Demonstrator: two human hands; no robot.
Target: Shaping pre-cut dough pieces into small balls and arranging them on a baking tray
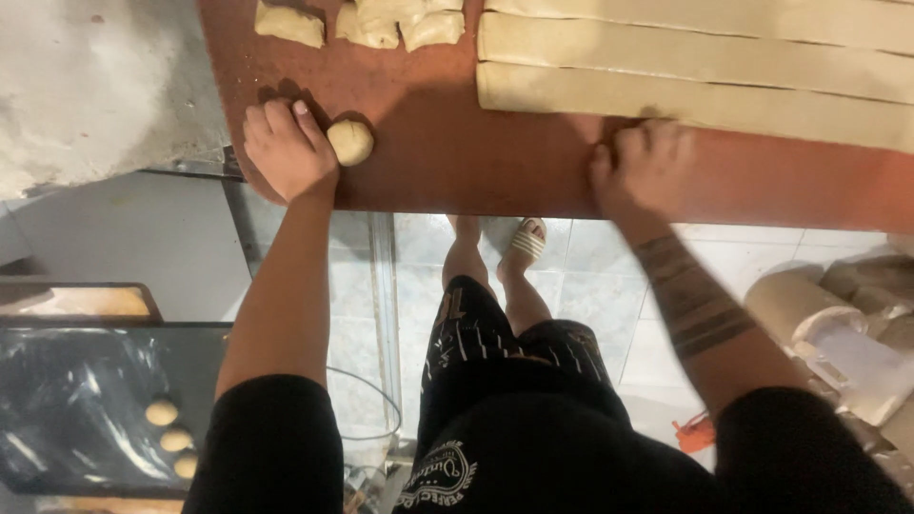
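Resting flat, left hand (286, 149) spread beside dough ball (350, 142); right hand (640, 167) curled, blurred, grip unclear, near dough strips (695, 71).

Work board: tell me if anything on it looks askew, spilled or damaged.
Nothing stands out. The dough strips lie straight and parallel on the board, the cut pieces sit in a row at its far edge, and one dough ball rests beside the left hand. The right hand looks blurred, pressed on the board.
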